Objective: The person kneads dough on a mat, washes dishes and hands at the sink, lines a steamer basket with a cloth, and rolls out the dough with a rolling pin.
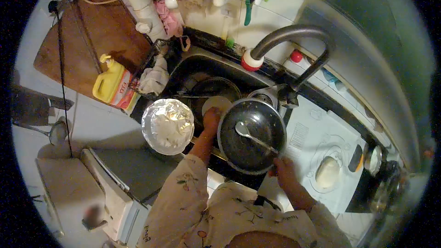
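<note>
My left hand (212,118) reaches down into the dark sink (193,62). Its fingers close on the edge of a pale round dish (220,103), dim in the shadow. At the right, my right hand (284,171) grips the lower right rim of a round metal pan (250,156). A metal spoon (250,133) lies inside the pan, its handle pointing toward my right hand. Behind the dish, a dark round pan (225,84) rests in the sink. Left of my left forearm sits a foil-covered round bowl (168,126).
A curved faucet (317,32) with a red and white tip arches over the sink's right side. A yellow jug (110,82) stands left, near a cloth (155,79). On the right-hand white counter sheet (303,156) lies a white oval thing (328,173).
</note>
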`<action>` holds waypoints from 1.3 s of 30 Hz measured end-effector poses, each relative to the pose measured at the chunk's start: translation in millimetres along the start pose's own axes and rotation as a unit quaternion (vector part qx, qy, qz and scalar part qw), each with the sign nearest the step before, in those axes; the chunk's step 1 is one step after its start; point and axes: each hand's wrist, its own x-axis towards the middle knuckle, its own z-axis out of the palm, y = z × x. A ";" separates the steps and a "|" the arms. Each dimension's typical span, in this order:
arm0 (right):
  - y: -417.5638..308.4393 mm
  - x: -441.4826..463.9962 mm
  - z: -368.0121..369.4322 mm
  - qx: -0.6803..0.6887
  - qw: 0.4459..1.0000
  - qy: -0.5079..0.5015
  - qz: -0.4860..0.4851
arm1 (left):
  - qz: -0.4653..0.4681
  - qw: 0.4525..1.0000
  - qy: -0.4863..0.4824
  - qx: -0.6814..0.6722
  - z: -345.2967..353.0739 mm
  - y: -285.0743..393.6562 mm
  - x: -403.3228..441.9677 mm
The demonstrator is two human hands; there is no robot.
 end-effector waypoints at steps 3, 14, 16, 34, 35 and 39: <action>-43.4 40.6 27.2 0.140 0.984 0.044 0.099 | -0.007 0.983 0.002 -0.185 76.1 -92.7 3.8; 64.0 277.9 128.1 0.002 0.995 0.060 -0.079 | 0.119 0.986 0.116 0.016 16.4 -3.0 -61.6; 102.7 304.1 141.7 -0.042 0.989 0.101 -0.099 | 0.103 0.990 0.100 0.006 31.7 -14.6 -54.0; 2.8 151.1 122.7 0.532 0.793 -0.162 0.251 | 0.346 0.922 0.105 0.137 1.0 75.4 -90.1; 15.0 154.2 126.9 0.543 0.787 -0.156 0.250 | 0.348 0.925 0.077 0.133 6.6 71.9 -88.4; 70.6 176.0 132.8 0.602 0.731 -0.110 0.302 | 0.326 0.936 0.010 0.130 29.6 56.0 -83.8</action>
